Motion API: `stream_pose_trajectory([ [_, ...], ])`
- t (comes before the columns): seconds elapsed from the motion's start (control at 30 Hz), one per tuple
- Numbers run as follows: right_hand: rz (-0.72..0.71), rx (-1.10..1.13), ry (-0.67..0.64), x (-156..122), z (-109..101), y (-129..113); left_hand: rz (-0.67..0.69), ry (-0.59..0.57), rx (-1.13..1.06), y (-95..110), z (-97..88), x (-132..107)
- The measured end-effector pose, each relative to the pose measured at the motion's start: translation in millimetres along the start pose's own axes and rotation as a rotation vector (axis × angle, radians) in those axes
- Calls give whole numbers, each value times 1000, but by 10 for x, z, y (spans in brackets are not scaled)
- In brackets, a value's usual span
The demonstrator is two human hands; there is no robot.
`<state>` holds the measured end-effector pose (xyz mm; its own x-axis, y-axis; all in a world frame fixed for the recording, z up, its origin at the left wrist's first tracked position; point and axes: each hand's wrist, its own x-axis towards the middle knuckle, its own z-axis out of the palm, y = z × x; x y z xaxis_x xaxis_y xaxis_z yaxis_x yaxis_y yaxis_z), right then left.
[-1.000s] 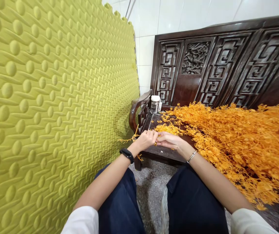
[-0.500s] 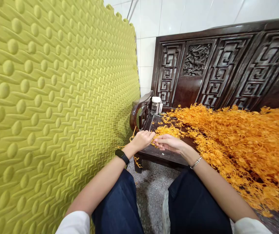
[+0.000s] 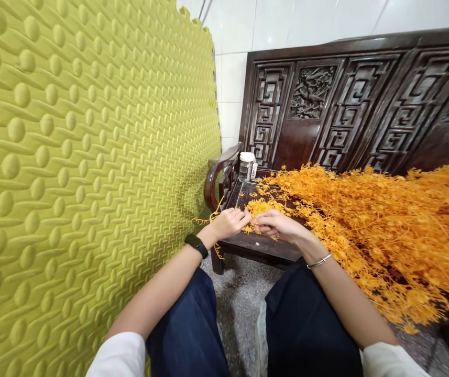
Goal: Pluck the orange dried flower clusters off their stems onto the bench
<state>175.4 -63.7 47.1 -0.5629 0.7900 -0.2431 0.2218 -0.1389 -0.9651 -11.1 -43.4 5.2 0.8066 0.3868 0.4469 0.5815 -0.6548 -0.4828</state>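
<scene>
A big heap of orange plastic flower sprigs [image 3: 385, 230] covers the seat of a dark carved wooden bench [image 3: 271, 246]. My left hand [image 3: 228, 222], with a black band on the wrist, is closed on a thin orange sprig [image 3: 210, 217] whose stem sticks out to the left. My right hand [image 3: 277, 225], a silver bangle on its wrist, pinches the same sprig's other end at the heap's near tip. The two hands almost touch above the bench's front left corner.
A small clear jar with a white lid [image 3: 247, 166] stands at the bench's back left corner by the armrest [image 3: 216, 175]. A tall yellow-green foam mat [image 3: 83, 167] leans along the left. My knees in dark trousers [image 3: 248, 324] are below, over speckled floor.
Both hands stay together at the heap's tip, fingers shifting slightly on the sprig. The camera has moved a little; the heap and jar have not moved.
</scene>
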Motion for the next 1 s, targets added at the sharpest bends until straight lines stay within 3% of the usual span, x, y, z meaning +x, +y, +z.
stream_pose_trajectory([
  [0.23, 9, -76, 53, -118, -168, -2, 59, 69, -31, 119, -16, 87],
  [0.43, 40, -39, -18, -163, -290, -2, 133, 149, 10, 224, -114, 149],
  [0.57, 37, 13, -39, -172, -354, -20, 124, 129, 4, 312, -217, 252],
  [0.67, -7, 53, -26, -326, -572, -35, 79, 115, -60, 292, -226, 247],
  [0.73, -149, 122, 77, -482, -812, -10, -24, 132, -171, 209, -209, 179],
  [0.8, -357, 197, 288, -588, -1042, 58, -274, 208, -327, 99, -207, 101],
  [0.83, -407, 213, 383, -598, -1124, 105, -452, 301, -426, 47, -221, 72],
  [0.9, -386, 199, 461, -530, -1190, 200, -717, 476, -682, -33, -274, 44],
  [1.0, -398, 128, 542, -314, -1101, 292, -908, 624, -1074, -103, -366, 28],
])
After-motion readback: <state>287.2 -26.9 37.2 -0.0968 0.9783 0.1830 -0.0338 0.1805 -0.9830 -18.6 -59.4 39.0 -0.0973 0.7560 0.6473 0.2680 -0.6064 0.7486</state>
